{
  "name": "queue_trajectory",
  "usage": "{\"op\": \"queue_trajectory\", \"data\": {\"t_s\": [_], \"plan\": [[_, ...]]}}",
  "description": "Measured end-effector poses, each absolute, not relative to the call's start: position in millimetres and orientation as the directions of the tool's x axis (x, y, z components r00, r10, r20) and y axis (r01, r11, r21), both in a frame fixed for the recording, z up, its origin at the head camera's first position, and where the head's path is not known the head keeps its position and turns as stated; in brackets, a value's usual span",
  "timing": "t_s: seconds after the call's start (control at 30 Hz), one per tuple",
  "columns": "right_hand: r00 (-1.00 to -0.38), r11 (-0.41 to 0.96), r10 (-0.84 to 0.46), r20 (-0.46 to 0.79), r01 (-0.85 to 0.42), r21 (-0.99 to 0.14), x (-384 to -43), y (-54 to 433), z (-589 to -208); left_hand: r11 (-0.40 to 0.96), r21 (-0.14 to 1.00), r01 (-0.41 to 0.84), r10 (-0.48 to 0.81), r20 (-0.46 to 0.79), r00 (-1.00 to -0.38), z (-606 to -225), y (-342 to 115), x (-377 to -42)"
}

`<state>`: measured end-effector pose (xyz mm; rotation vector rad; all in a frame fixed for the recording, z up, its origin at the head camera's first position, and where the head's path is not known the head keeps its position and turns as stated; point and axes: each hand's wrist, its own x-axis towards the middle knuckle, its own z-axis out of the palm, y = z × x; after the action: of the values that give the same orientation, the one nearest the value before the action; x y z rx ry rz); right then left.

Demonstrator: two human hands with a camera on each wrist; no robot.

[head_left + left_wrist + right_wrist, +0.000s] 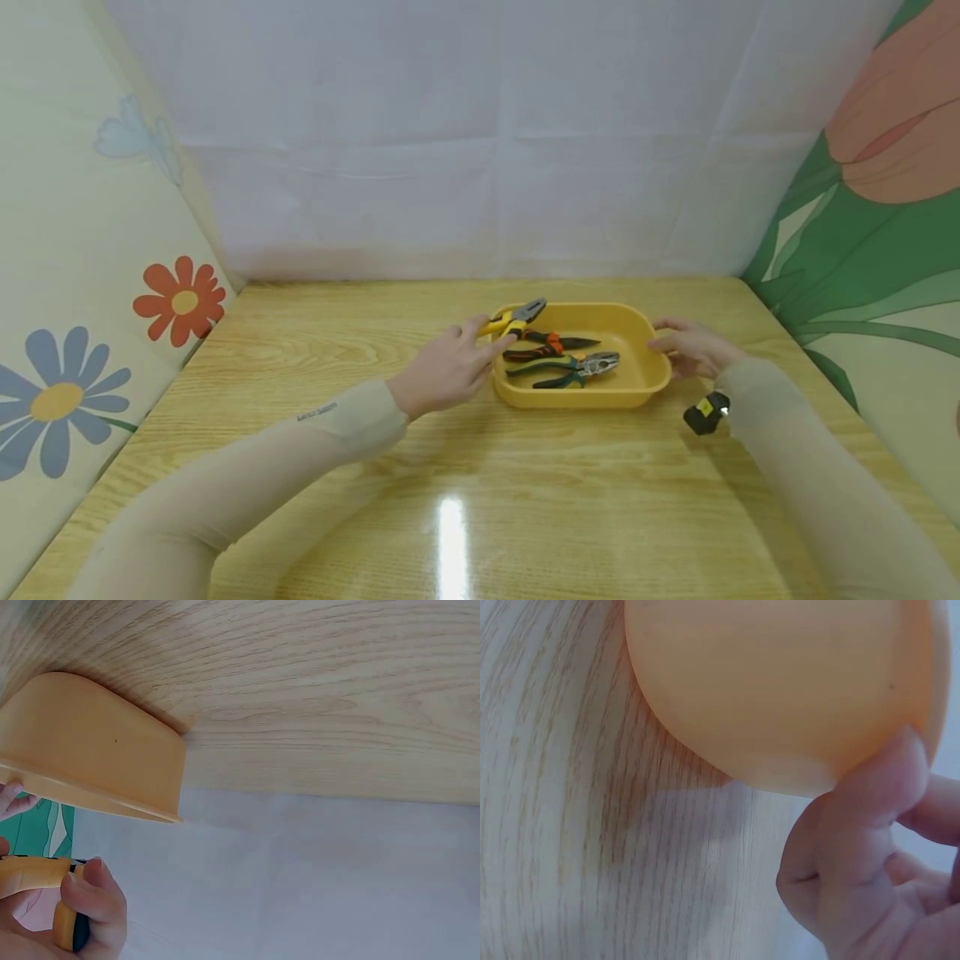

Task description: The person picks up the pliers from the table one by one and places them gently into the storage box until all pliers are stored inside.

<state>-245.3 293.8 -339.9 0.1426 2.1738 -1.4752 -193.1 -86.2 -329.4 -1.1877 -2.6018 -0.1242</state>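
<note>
In the head view, a yellow plastic bin [577, 398] stands toward the back of the table. My left hand [450, 367] grips the yellow-and-black handles of a pair of combination pliers [531, 311] above the bin's left end, with the metal jaws pointing right. Inside lie black needle-nose pliers [553, 340] with orange-and-black handles. In front of those are combination pliers [598, 364] with green-and-yellow handles. At the right end, my right hand [693, 348] pinches the bin's rim, its thumb [892, 769] against the wall in the right wrist view.
The wooden table [337, 500] ends at a white cloth backdrop [375, 167]. Flower-painted panels [67, 250] flank both sides. A small black device [703, 414] with a yellow mark sits by the right wrist.
</note>
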Motion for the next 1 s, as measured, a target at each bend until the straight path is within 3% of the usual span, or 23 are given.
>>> {"op": "queue_trajectory", "data": {"t_s": [0.37, 0.67, 1.0], "plan": [[-0.867, 0.411, -0.195, -0.458, 0.352, -0.841, -246, 294, -341, 0.656, -0.060, 0.752, 0.748, 0.184, -0.638, -326, -74, -198], [-0.860, 0.342, -0.241, -0.451, 0.360, -0.868, -248, 301, -343, 0.577, -0.161, 0.801, 0.811, 0.228, -0.539, -329, -60, -206], [-0.864, 0.379, -0.201, -0.461, 0.366, -0.850, -246, 294, -340, 0.574, -0.146, 0.805, 0.818, 0.119, -0.562, -326, -49, -210]]}}
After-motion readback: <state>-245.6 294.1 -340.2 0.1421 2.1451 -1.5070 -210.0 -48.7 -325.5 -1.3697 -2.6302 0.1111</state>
